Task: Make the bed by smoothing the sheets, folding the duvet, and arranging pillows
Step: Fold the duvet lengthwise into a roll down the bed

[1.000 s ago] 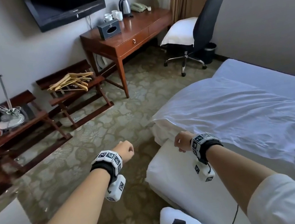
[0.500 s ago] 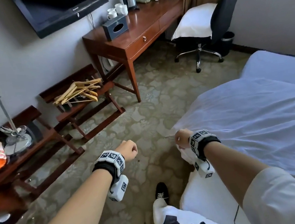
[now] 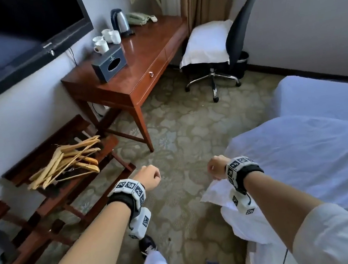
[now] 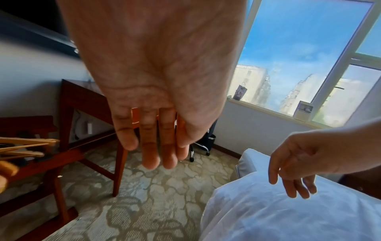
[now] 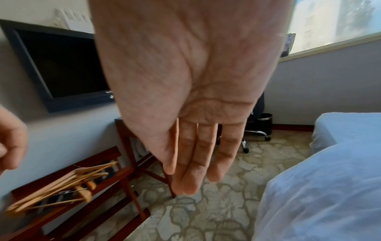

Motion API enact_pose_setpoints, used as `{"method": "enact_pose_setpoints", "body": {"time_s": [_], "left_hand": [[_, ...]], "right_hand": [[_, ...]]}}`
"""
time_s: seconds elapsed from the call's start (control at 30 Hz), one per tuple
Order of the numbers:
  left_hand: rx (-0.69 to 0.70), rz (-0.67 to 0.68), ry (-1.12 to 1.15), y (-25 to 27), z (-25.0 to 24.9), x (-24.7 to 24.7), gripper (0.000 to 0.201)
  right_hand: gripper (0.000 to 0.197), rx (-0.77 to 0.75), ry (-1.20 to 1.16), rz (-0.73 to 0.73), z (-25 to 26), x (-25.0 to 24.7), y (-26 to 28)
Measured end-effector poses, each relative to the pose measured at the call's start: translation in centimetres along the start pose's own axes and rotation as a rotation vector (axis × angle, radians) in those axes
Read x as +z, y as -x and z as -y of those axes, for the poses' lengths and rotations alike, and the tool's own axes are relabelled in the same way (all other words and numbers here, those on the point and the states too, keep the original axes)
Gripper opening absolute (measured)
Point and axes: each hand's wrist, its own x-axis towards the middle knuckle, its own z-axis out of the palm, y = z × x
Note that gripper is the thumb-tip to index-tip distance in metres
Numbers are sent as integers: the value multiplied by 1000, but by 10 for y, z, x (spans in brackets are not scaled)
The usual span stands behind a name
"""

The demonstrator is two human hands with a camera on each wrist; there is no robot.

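Observation:
The white duvet (image 3: pixel 303 155) lies rumpled over the bed at the right, with one corner hanging off the near edge by the carpet. Beyond it the bare white sheet (image 3: pixel 322 96) covers the mattress. A white pillow (image 3: pixel 206 42) sits on the black office chair (image 3: pixel 241 27) by the window. My left hand (image 3: pixel 150 177) hangs over the carpet with straight fingers (image 4: pixel 156 146) and holds nothing. My right hand (image 3: pixel 217 168) hovers just off the duvet's corner, its fingers (image 5: pixel 198 154) relaxed and empty, apart from the fabric (image 5: pixel 319 195).
A wooden desk (image 3: pixel 139 70) with a tissue box, cups and kettle stands against the wall ahead. A luggage rack (image 3: pixel 66 189) with several wooden hangers (image 3: pixel 67 162) is at the left under the TV (image 3: pixel 14 37). Patterned carpet lies between the rack, desk and bed.
I have stepped left along the foot of the bed. Both hands have shifted from over the bed corner to over the carpet, and the desk and chair now look nearer.

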Motion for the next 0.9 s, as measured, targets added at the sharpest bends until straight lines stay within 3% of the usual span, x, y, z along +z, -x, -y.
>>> {"method": "enact_pose_setpoints", "body": {"time_s": [0.23, 0.43, 0.63, 0.9], "left_hand": [[212, 56, -158, -163, 23, -102, 20], [445, 93, -292, -262, -12, -185, 19], [636, 146, -390, -338, -74, -214, 21], [710, 200, -462, -437, -126, -246, 21]], "right_hand": [[30, 193, -145, -133, 17, -83, -89], [28, 322, -364, -254, 28, -141, -122], [27, 503, -511, -316, -3, -162, -142], [22, 647, -649, -321, -47, -197, -196]]}}
